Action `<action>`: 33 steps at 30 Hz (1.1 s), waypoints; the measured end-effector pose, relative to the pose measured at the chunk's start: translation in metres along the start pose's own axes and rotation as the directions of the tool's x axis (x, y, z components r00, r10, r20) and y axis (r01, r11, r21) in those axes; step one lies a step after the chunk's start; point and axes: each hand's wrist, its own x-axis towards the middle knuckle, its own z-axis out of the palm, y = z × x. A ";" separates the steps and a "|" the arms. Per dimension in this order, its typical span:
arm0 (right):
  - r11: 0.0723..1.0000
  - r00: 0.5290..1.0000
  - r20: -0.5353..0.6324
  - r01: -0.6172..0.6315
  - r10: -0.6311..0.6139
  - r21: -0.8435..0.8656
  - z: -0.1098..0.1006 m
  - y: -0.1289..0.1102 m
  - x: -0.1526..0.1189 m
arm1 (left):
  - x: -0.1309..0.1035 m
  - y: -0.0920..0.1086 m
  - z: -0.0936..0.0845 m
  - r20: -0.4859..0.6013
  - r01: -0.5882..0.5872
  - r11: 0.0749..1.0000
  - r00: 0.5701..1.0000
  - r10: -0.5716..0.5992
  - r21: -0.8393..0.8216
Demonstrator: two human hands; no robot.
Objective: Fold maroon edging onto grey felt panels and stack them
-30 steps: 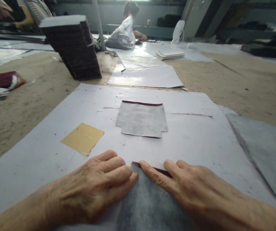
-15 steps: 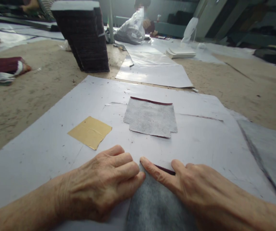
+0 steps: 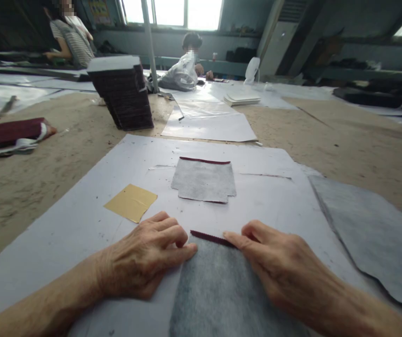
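Note:
A grey fabric piece (image 3: 218, 290) lies before me on a white sheet (image 3: 81, 187), its top edge folded into a narrow dark red strip. My left hand (image 3: 148, 257) rests at its upper left corner, fingers curled in and the thumb tip on the fabric. The index fingertip of my right hand (image 3: 274, 262) presses on the red strip, its other fingers bent; whether it pinches anything is hidden. Beyond the hands lies a smaller grey piece (image 3: 204, 180) with red edges and notched lower corners. A yellow square (image 3: 131, 202) lies to its left.
A tall dark stack (image 3: 125, 96) stands past the sheet. Another grey piece (image 3: 372, 234) lies at the right, a maroon bundle (image 3: 11, 133) at the left. Farther back are a plastic bag (image 3: 181, 74), a seated person (image 3: 192, 51) and a standing person (image 3: 72, 40).
The view has tilted up, showing more of the room. My right index finger has slid rightward along the red strip, away from the left corner, uncovering more of it. My left hand stays near the corner.

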 end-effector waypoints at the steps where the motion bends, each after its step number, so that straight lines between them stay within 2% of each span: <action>1: 0.998 0.999 -0.023 0.032 -0.033 -0.045 0.007 -0.005 -0.003 | 0.000 0.000 0.001 -0.012 0.015 1.000 1.000 -0.015 0.001; 4: 0.974 0.986 -0.080 0.126 -0.143 -0.186 0.023 -0.017 -0.003 | 0.003 0.002 0.000 0.032 0.097 0.995 0.995 -0.098 0.036; 8: 0.954 0.970 -0.178 0.108 -0.162 -0.280 0.030 -0.014 -0.012 | 0.011 0.005 -0.004 0.167 0.108 0.993 0.979 -0.116 0.057; 13: 0.927 0.955 -0.262 0.035 -0.142 -0.373 0.025 0.011 -0.058 | 0.010 0.005 0.000 0.142 0.087 0.989 0.984 -0.103 0.116; 15: 0.921 0.956 -0.276 -0.018 -0.098 -0.389 0.020 0.018 -0.072 | 0.009 0.003 0.002 0.111 0.071 0.992 0.990 -0.083 0.109; 18: 0.957 0.966 -0.252 -0.120 0.052 -0.264 0.012 0.020 -0.076 | 0.011 0.005 0.001 0.068 0.060 0.995 0.995 -0.066 0.076; 22: 0.973 0.964 -0.185 -0.210 0.191 -0.093 0.002 0.018 -0.056 | 0.021 0.009 -0.007 0.129 0.219 0.976 0.968 -0.216 -0.013; 24: 0.949 0.945 -0.107 -0.314 0.310 -0.023 -0.001 0.017 -0.048 | 0.024 0.009 -0.008 0.156 0.299 0.953 0.945 -0.288 -0.054; 26: 0.915 0.916 -0.022 -0.399 0.401 0.060 -0.004 0.015 -0.045 | 0.025 0.006 -0.002 0.105 0.328 0.939 0.942 -0.318 -0.104; 28: 0.910 0.920 0.003 -0.389 0.392 0.145 -0.007 0.013 -0.044 | 0.023 0.002 0.006 -0.004 0.348 0.921 0.935 -0.354 -0.175; 30: 0.925 0.945 -0.052 -0.304 0.324 0.228 -0.013 0.012 -0.041 | 0.023 -0.002 0.012 -0.086 0.365 0.883 0.910 -0.405 -0.293; 32: 0.920 0.949 -0.106 -0.255 0.297 0.298 -0.021 0.013 -0.031 | 0.026 -0.005 0.010 -0.093 0.408 0.812 0.870 -0.485 -0.417; 33: 0.907 0.941 -0.120 -0.263 0.317 0.329 -0.025 0.016 -0.022 | 0.029 -0.007 0.006 -0.068 0.459 0.762 0.836 -0.544 -0.458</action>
